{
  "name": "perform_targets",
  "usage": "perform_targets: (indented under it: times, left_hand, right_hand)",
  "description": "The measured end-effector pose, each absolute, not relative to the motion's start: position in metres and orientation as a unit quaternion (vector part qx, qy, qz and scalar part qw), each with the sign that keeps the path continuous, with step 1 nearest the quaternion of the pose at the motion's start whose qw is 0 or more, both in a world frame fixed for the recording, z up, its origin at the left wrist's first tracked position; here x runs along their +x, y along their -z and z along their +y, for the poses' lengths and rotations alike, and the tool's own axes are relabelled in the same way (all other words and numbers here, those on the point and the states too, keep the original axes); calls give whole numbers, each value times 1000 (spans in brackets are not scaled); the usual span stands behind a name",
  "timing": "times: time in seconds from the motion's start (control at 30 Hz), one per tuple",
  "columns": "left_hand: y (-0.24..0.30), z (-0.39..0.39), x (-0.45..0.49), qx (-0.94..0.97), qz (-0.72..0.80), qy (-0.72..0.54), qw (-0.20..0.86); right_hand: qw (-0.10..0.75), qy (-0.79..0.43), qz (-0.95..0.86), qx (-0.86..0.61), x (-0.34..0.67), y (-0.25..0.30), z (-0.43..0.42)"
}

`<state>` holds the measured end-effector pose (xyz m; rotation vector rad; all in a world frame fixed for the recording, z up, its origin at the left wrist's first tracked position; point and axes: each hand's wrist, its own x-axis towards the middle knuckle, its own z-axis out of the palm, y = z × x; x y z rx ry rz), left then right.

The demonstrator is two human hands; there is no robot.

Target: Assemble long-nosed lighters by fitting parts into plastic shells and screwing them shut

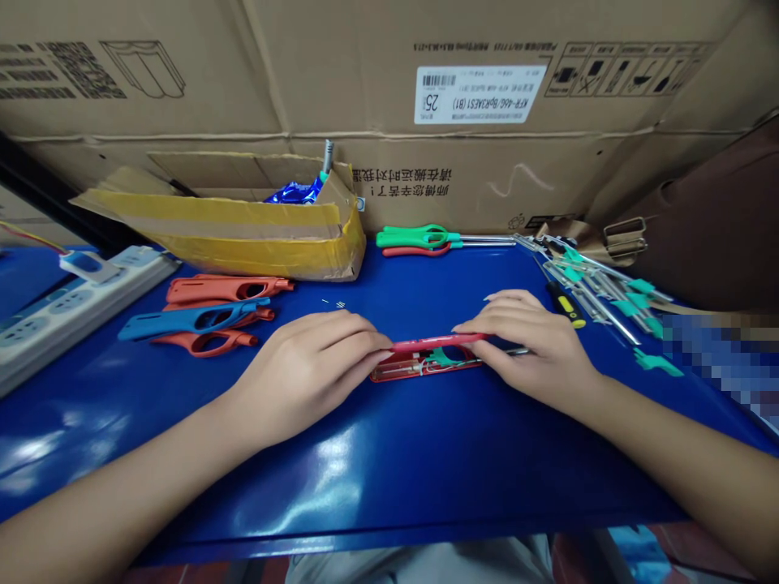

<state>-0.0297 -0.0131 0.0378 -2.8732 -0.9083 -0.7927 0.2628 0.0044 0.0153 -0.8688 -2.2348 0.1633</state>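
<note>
Just above the blue tabletop, a red lighter shell half (435,344) is pinched at its left end by my left hand (310,369) and at its right end by my right hand (535,345). Beneath it lies the other red shell half (395,374), with a green trigger (447,357), wires and small inner parts showing. A metal rod sticks out to the right, partly behind my right fingers. The upper half is tilted over the lower one, with a gap along the near side. My fingers partly cover both ends.
Orange and blue lighter shells (195,321) lie left, beside a white power strip (91,304). Behind stands a taped cardboard box (243,239). Assembled-looking green and red lighters (419,237) lie at the back. Metal rods with green triggers (600,284) and a yellow-black screwdriver (565,306) are right.
</note>
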Motion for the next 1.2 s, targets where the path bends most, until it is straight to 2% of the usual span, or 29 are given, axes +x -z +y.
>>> perform_targets:
  times: [0.1, 0.2, 0.3, 0.57, 0.67, 0.83, 0.93, 1.2]
  left_hand:
    - [-33, -14, -31, -917, -294, 271, 15]
    - [-28, -11, -33, -921, -291, 255, 40]
    - [-26, -7, -35, -922, -286, 255, 46]
    - [-29, -7, -31, -927, -274, 253, 27]
    - [-28, -6, -31, -931, -275, 241, 9]
    - [-26, -2, -34, -931, -278, 224, -75]
    - [-25, -3, -34, -927, -284, 211, -122]
    - [-25, -2, -32, -927, -297, 180, -140]
  right_hand:
    - [396, -115, -817, -403, 260, -17, 1]
    - [387, -264, -748, -469, 258, -19, 0]
    - [376, -404, -687, -473, 257, -19, 1]
    - [343, -478, -676, -444, 261, -25, 3]
    - [320, -451, -707, -440, 262, -25, 4]
    - [277, -252, -846, -379, 269, -17, 8]
    - [243, -184, -893, -330, 274, -11, 13]
    - [200, -165, -910, -323, 273, -7, 15]
